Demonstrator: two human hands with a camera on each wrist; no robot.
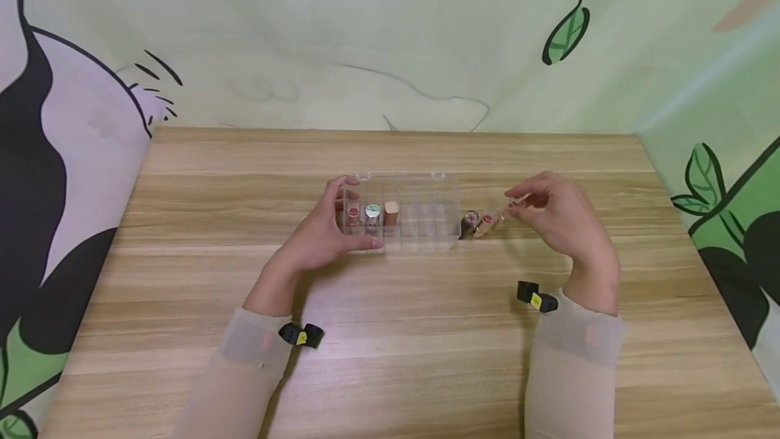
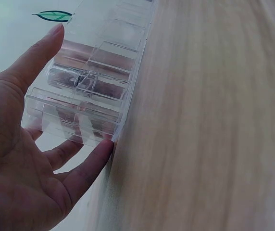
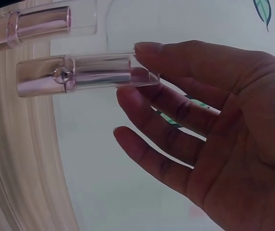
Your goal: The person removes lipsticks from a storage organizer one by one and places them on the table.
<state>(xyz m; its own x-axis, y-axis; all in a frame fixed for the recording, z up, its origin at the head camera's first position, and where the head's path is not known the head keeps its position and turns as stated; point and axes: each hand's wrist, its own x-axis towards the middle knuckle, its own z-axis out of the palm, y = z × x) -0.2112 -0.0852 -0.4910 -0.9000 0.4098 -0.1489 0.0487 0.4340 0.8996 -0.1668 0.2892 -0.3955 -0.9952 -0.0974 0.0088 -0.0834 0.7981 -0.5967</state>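
A clear plastic organizer box (image 1: 417, 245) stands on the table. My left hand (image 1: 317, 232) grips its left end, thumb across the front and fingers around the side and back. Inside, on the left, sit a red-topped lipstick (image 1: 353, 215), a silver tube with a pale green top (image 1: 373, 214) and a copper-brown tube (image 1: 391, 214). To the right of the box, my right hand (image 1: 563, 219) pinches the clear-capped end of a rose-gold lipstick (image 3: 41, 77) between thumb and fingertips. In the right wrist view its other fingers (image 3: 137, 147) are spread.
Between the box and my right hand stand a dark lipstick (image 1: 468, 224) and a gold lipstick with a pink top (image 1: 483, 225), both close to the box's right end. The wooden table (image 1: 390, 358) meets a painted wall covering (image 1: 305, 39) behind the box.
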